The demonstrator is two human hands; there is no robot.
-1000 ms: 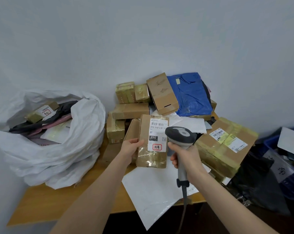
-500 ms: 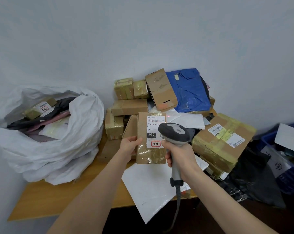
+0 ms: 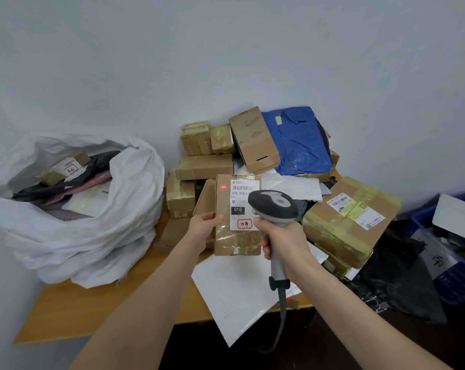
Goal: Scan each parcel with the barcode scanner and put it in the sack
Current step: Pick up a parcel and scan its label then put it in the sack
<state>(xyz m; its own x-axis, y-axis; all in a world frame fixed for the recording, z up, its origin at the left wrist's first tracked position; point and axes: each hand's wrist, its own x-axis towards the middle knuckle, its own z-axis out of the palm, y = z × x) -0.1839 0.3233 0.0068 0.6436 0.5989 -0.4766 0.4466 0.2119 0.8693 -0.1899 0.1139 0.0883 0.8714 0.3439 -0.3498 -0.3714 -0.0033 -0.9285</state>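
Note:
My left hand [image 3: 203, 227] holds a flat brown parcel [image 3: 227, 237] upright by its left edge, its white label facing me. My right hand [image 3: 283, 240] grips the handle of a grey barcode scanner [image 3: 275, 205], whose head covers the label's right side. A red scan dot [image 3: 223, 187] sits on the cardboard just left of the barcode. The white sack [image 3: 97, 228] stands open on the table's left end, with several parcels inside it. A pile of taped boxes [image 3: 204, 166] and a blue bag parcel [image 3: 301, 145] lies behind the held parcel.
A large taped box [image 3: 346, 222] lies right of the scanner. A white mailer [image 3: 234, 295] hangs over the wooden table's [image 3: 73, 311] front edge. A black bag [image 3: 397, 279] and a blue crate [image 3: 456, 284] sit low at the right. The scanner cable hangs below the table.
The parcel and scanner stayed together while the scanner head shifted slightly across the label. A red scan dot now shows on the parcel, left of the barcode.

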